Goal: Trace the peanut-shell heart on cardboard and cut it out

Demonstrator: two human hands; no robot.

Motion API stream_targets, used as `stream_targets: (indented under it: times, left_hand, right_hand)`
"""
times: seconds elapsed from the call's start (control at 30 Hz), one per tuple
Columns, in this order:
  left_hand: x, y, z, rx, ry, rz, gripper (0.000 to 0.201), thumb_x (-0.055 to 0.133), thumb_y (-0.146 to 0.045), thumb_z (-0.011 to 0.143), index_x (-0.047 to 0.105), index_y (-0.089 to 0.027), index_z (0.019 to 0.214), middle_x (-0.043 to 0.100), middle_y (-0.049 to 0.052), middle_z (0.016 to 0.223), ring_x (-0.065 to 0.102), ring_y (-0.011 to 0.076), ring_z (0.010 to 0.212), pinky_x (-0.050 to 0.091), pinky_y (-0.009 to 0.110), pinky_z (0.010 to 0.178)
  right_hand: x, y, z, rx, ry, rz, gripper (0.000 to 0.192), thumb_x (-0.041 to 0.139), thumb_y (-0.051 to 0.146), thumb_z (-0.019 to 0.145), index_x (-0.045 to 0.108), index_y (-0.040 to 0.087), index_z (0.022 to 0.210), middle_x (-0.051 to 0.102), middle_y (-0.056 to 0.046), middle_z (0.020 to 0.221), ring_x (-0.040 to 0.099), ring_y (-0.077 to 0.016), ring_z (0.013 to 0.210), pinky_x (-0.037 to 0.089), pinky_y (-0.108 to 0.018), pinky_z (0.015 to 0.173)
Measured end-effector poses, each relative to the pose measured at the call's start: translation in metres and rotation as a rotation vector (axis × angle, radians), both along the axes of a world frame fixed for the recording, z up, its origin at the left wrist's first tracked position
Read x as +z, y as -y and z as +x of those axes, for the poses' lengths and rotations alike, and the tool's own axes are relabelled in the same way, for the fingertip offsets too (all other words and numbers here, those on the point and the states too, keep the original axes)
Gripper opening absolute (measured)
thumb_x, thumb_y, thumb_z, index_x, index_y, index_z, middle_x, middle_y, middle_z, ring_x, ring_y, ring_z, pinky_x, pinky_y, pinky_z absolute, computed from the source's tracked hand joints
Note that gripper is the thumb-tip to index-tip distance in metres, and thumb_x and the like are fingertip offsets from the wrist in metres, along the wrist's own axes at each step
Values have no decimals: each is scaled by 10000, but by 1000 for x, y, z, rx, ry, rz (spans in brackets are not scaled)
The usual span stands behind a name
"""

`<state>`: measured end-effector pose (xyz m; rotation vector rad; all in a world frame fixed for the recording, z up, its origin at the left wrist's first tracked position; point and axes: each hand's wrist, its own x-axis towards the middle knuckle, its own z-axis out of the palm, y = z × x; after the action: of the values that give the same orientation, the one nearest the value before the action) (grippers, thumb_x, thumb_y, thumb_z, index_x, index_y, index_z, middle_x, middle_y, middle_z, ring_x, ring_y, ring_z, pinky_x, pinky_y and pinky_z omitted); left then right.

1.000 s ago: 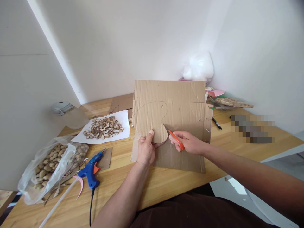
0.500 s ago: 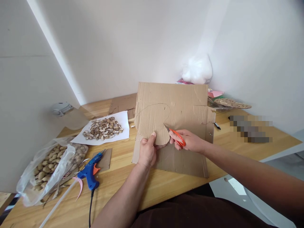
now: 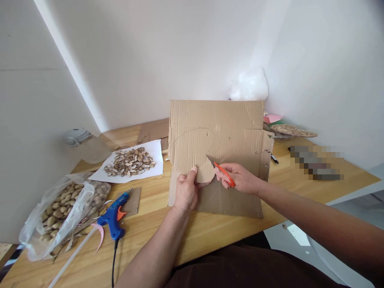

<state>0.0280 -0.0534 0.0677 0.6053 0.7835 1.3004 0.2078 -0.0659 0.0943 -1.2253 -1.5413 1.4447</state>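
Observation:
A large sheet of brown corrugated cardboard (image 3: pixel 228 128) stands tilted up from the wooden table (image 3: pixel 210 232), with a pencilled curved outline on its left half. My left hand (image 3: pixel 186 192) pinches the partly cut lobe at the sheet's lower left, thumb on the front. My right hand (image 3: pixel 240 178) holds small orange-handled scissors (image 3: pixel 222 173), whose blades point up-left into the cut line near the sheet's middle.
A blue glue gun (image 3: pixel 113 218) with a black cord lies at the left front. Beside it sit a clear bag of nuts (image 3: pixel 60 210) and a white paper with shells (image 3: pixel 129 161). A white plastic bag (image 3: pixel 250 86), a woven mat (image 3: pixel 292 130) and a pen (image 3: pixel 273 158) lie behind and right.
The cardboard has shifted slightly and now stands a little more upright. The scissors have stayed at the cut line, nudged a little right, with both hands keeping their grips.

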Motion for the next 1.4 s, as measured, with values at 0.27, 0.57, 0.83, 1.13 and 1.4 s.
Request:
stream_targets:
  times: [0.27,0.57,0.83,1.13,1.4]
  left_hand:
    - [-2,1,1,-5,-6,-5,382,802,-299,719,707,-136,1051,748,126,1089,730,271,951,619,417,804]
    - [-7,2,2,-41,8,-7,336,806,-294,723,709,-138,1005,752,108,1035,728,242,917,617,404,818]
    - [-3,-16,-19,-97,59,-58,358,774,-403,765,687,-206,1052,748,78,1020,720,221,865,624,424,776]
    - [-5,-21,-15,125,-14,-109,456,786,-327,773,622,-234,1188,693,92,1222,705,200,945,592,395,867]
    - [-4,-20,-15,123,-18,-49,337,736,-304,827,661,-247,1151,705,80,1217,702,234,1024,595,408,876]
  right_hand:
    - [-5,3,-1,-43,30,25,423,583,593,868,492,203,733,479,42,606,414,-101,523,316,-263,550]
    - [-7,6,-1,-97,64,69,433,571,568,892,456,203,689,447,51,585,381,-93,518,297,-262,521]
    - [2,8,5,-22,35,60,431,587,545,879,436,199,671,420,52,601,350,-81,522,262,-262,514]
    - [-7,13,3,17,6,-24,439,596,584,860,480,194,693,460,52,527,391,-89,500,293,-262,545]
    - [-1,10,-6,27,-2,-31,547,581,721,800,510,188,699,492,41,505,430,-96,489,315,-255,543]
